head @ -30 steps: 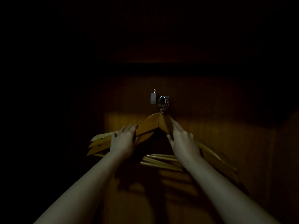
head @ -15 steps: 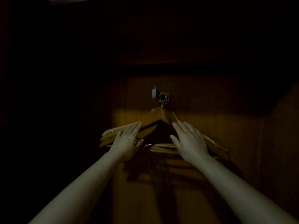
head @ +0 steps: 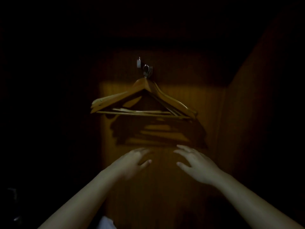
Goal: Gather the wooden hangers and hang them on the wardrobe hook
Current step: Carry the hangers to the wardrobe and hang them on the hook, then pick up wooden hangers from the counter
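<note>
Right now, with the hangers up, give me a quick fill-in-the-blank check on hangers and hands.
1. The wooden hangers hang from the ____ on the wardrobe's back panel.
2. The left hand and right hand are both ____ the hangers.
3. Each hand holds ____, fingers spread.

Missing words: hook; below; nothing

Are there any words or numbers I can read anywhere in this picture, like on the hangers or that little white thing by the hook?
None: no words, numbers or signs can be read here.
Wooden hangers: plain wood, no print showing.
Small white tag beside the wardrobe hook: too small and dim to tell if anything is written on it.
Wardrobe panel: bare wood grain.
Everything else is too dark to see.
</note>
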